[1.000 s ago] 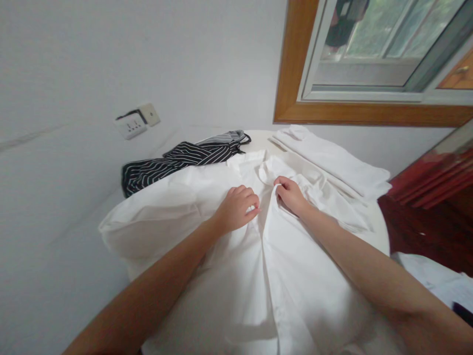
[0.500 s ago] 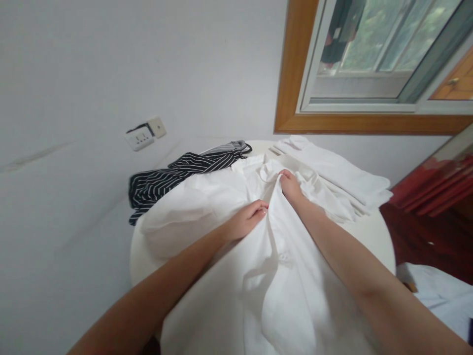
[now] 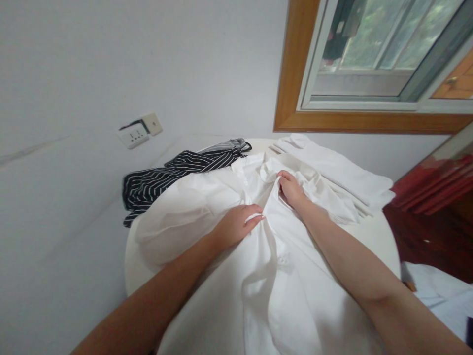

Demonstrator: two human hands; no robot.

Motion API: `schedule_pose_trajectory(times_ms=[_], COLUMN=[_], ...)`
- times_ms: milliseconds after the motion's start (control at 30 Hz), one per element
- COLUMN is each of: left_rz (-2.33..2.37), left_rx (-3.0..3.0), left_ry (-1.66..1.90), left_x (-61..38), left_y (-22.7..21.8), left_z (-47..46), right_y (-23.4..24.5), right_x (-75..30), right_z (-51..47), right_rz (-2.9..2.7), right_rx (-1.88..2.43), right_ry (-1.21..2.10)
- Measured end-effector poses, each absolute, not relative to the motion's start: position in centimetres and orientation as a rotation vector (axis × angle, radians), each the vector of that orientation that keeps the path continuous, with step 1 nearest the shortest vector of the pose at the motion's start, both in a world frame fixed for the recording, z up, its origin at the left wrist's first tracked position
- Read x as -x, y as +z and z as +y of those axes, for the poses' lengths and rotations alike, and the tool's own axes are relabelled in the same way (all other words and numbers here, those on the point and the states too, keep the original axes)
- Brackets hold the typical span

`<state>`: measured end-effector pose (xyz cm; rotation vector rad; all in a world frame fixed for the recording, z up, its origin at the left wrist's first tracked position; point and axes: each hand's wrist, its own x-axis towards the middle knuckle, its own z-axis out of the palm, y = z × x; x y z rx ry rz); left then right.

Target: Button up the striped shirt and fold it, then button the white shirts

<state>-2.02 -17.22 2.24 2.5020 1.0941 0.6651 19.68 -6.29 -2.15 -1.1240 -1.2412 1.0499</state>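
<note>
Currently, one worker, bare hands; clock centred on the round table (image 3: pixel 386 239), 12 o'clock at the far edge by the wall (image 3: pixel 207 64). White shirt (image 3: pixel 295 286) lies across the tabletop, collar toward 12 o'clock, body running down toward 6 o'clock and out of view at the bottom. Cloth is loosely creased, with a fold running lengthwise down the front.

Left hand (image 3: pixel 234 227): slightly toward 10 o'clock from centre, palm side down; thumb and forefinger tips pinch the front edge of the shirt, a small gap showing between the digits behind the tips. Right hand (image 3: pixel 290 188): at 1 o'clock, fingers curled, pinching the same edge nearer the collar; thumb largely hidden. Edge runs in a line between both hands.

Surroundings: black-and-white striped garment (image 3: pixel 181 168) at 10 o'clock, along the shirt's far side. Folded white clothes (image 3: pixel 336 165) between 1 and 2 o'clock, near the table's rim. Wall socket (image 3: pixel 135 135) beyond 10 o'clock. Wood-framed window (image 3: pixel 354 122) beyond 1 o'clock. Red fabric (image 3: pixel 430 187) past 2 o'clock, above dark red floor (image 3: pixel 424 241). Pale cloth (image 3: pixel 439 296) off the table, between 3 and 4 o'clock, partly cropped.
</note>
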Motion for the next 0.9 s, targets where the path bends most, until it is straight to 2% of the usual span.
schedule_pose_trajectory(times_ms=[533, 900], left_rz=[1.25, 1.221], left_rx=[-2.358, -2.393], left_ry=[0.869, 0.818], left_x=[1.0, 0.7], left_y=[1.6, 1.9], left_z=[-18.0, -18.5], right_y=[-2.2, -2.2], right_x=[-19.6, -19.7], right_z=[-6.5, -6.5], right_rz=[-1.171, -1.194], right_rx=[1.087, 1.101], right_ry=[1.044, 1.033])
